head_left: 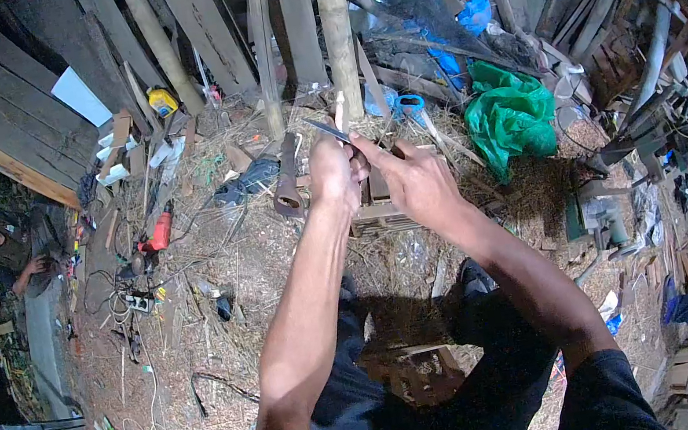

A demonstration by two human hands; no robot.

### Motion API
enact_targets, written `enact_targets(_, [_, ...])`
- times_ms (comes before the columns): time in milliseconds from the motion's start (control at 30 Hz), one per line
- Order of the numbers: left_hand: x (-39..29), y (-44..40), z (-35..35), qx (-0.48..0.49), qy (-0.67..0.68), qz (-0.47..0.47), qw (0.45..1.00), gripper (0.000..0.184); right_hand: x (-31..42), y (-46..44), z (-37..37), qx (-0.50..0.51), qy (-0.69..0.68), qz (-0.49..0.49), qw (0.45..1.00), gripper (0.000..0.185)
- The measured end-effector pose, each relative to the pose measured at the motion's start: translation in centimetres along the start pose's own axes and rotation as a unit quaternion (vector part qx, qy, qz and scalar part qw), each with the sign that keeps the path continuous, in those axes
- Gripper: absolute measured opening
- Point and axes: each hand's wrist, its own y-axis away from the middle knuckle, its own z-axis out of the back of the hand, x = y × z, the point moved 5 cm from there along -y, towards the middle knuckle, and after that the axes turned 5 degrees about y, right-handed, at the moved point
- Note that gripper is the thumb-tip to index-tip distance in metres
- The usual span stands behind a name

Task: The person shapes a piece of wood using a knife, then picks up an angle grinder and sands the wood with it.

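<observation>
My left hand (332, 169) is closed around a slim piece of wood (339, 107), whose pale, whittled end points up and away from me. In my right hand (420, 175) is a knife (324, 130), gripped with the index finger stretched forward along it. The dark blade slants to the left across the wood, just above my left fingers. How much of the wood and the knife handle my fingers cover, I cannot tell. Left of my hands lies a brown tapered piece (289, 177) with a hollow near end. Below my hands is a low wooden block (381, 215).
Wooden posts (337, 33) and planks stand ahead. A green plastic sheet (511, 114) lies to the right, near a blue plastic item (410, 104). To the left are a red object (158, 232), cords (119, 304) and a seated person (16, 251). Shavings cover the floor.
</observation>
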Motion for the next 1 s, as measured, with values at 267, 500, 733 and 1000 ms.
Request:
enact_targets(267, [0.1,-0.3,0.0,0.005,-0.030,-0.003,1.000,0.022,-1.0,-1.0,-0.3,-0.032,0.000,0.002,1.000,0.059])
enact_targets(500, [0.3,-0.4,0.3,0.011,-0.073,0.010,0.997,0.024,-1.3,-0.9,-0.1,-0.019,-0.005,-0.016,1.000,0.056])
enact_targets(733, [1.1,-2.0,1.2,0.072,-0.057,0.104,0.990,0.025,-3.9,-0.8,-1.1,0.003,-0.182,0.005,0.983,0.037])
enact_targets(1000, [5.4,-3.5,1.6,0.123,-0.177,0.234,0.948,0.015,-8.0,3.4,-5.7,0.063,-0.169,-0.162,0.970,0.026])
